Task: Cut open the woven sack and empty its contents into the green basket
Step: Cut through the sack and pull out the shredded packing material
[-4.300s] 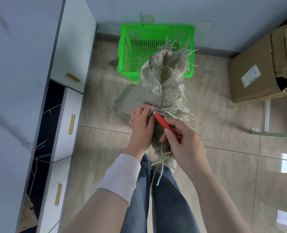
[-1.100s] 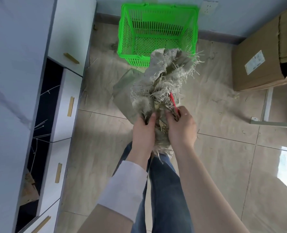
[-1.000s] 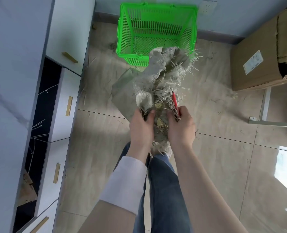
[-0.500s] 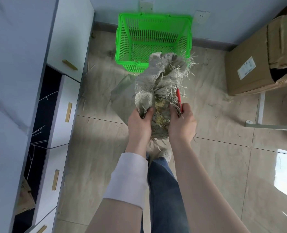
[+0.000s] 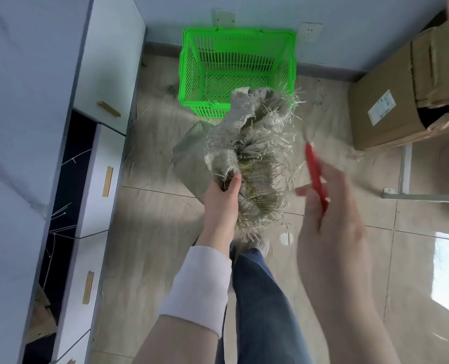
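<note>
The left hand (image 5: 222, 199) is clenched on the frayed woven sack (image 5: 252, 158), holding it up just short of the green basket (image 5: 238, 72). The right hand (image 5: 328, 222), blurred, pinches a red cutter (image 5: 316, 174); half a second ago it also gripped the sack and now is off it. A cardboard box (image 5: 391, 101) stands right.

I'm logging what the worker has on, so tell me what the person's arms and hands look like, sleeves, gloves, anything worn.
Both hands are bare: no gloves, rings or watch visible. The left hand comes out of a beige sleeve ending in a wide white cuff at the wrist. The right hand, blurred by motion, has a bare forearm with no sleeve in view.
</note>
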